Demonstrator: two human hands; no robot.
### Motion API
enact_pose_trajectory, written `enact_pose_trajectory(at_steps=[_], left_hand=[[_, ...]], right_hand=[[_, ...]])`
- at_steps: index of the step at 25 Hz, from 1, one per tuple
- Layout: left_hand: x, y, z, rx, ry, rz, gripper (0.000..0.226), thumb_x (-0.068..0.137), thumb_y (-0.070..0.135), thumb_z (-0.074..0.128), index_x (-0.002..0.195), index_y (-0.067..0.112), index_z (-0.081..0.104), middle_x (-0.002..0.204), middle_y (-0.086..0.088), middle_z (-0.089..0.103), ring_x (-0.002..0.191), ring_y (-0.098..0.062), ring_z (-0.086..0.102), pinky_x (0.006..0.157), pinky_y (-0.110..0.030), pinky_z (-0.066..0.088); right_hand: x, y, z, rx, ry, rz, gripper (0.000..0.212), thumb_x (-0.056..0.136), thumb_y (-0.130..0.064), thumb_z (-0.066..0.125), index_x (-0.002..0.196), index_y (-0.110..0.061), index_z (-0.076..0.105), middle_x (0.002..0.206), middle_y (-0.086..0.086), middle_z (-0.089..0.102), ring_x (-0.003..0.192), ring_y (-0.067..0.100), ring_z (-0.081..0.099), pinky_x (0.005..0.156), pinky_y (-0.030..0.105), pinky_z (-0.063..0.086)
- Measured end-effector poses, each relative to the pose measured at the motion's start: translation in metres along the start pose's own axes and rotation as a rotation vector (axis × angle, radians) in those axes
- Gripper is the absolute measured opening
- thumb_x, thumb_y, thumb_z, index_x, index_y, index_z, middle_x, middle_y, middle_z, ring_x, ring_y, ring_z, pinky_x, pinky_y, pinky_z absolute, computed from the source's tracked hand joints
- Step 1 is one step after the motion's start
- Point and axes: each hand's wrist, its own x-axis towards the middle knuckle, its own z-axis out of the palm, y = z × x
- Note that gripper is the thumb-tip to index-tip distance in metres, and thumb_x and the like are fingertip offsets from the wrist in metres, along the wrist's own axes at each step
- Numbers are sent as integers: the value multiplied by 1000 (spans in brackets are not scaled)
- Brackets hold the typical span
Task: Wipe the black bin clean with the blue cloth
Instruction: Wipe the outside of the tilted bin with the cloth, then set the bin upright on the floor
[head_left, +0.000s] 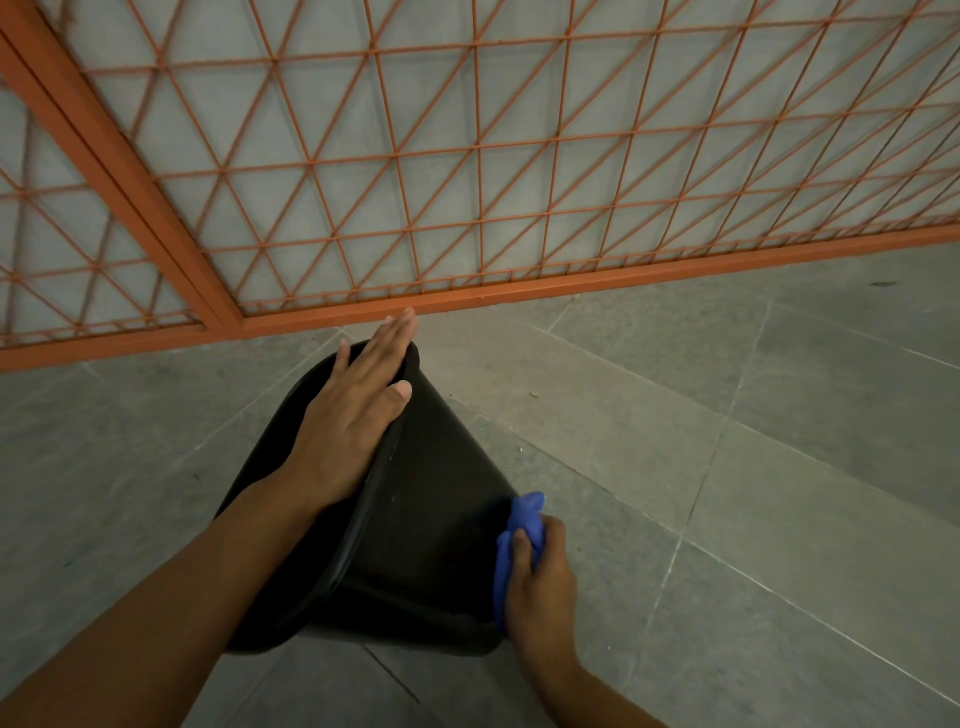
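Observation:
The black bin lies tipped on the grey tiled floor in the lower middle of the head view. My left hand rests flat on its upper left side, fingers straight and reaching over the far edge. My right hand grips the bunched blue cloth and holds it against the bin's right edge. Part of the cloth is hidden inside my fist.
An orange metal lattice fence with a thick bottom rail runs across the back, just beyond the bin. Grey floor tiles spread to the right and left of the bin.

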Motion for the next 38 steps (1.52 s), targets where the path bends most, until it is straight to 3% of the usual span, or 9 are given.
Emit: enact_pose_trajectory(at_steps=[2,6,8,14,20,24,30,34,38], left_hand=[[0,0,-1,3,4,-1,60,93,43,23,150,28,13,157,20,14,147,6,7,117,-15,-7],[1,3,2,-1,4,-10,60,91,45,23,148,30,13,154,25,15,145,10,8,118,-15,-6],[1,3,2,-28,-6,-21,59,89,46,23,147,34,13,152,28,15,145,10,8,119,-18,-5],[1,-4,0,-64,-25,-25,60,88,44,25,146,34,12,152,28,15,144,12,7,117,-14,-6],[1,6,0,63,-49,11,63,89,49,23,149,32,8,156,24,11,146,8,5,117,-15,-7],[18,21,0,192,-258,115,67,86,56,21,147,35,6,158,20,4,146,8,-2,118,-19,-11],[33,45,-11,483,-606,338,67,83,53,13,147,43,-6,161,16,-8,145,6,-16,117,-24,-17],[16,50,-22,595,-680,559,65,91,46,21,152,42,-3,164,10,-5,149,-4,-12,121,-42,-9],[-3,52,-24,672,-653,761,70,91,44,32,155,34,5,164,1,4,152,-14,-3,120,-45,-8]], right_hand=[[-31,-9,4,76,-68,-17,32,93,-22,47,124,-14,48,111,6,62,101,20,58,85,22,41],[-56,-58,22,171,-326,-167,35,84,-43,54,113,-60,44,118,-4,56,107,8,57,98,19,40],[-65,-80,17,188,-347,-359,52,77,-58,48,126,-45,37,127,-15,48,113,-10,48,96,6,32],[-24,-116,11,161,-223,-557,30,94,-20,48,123,-20,47,104,-26,50,90,-25,46,78,-3,33],[51,-87,10,-7,-129,-288,7,97,-23,41,101,-19,45,82,-6,52,69,4,50,55,10,38],[60,-42,-5,-39,-86,-49,14,97,-24,39,106,-17,47,96,1,54,83,14,53,70,24,39],[55,-23,-25,-19,-75,-19,10,97,-26,39,103,-22,46,96,4,56,83,18,56,73,30,42],[51,-14,-42,45,-43,28,15,95,-28,42,101,-18,51,98,11,60,87,26,59,83,45,50],[45,-18,-62,153,-97,50,13,95,-24,44,99,-17,54,91,9,61,76,20,58,70,34,49]])
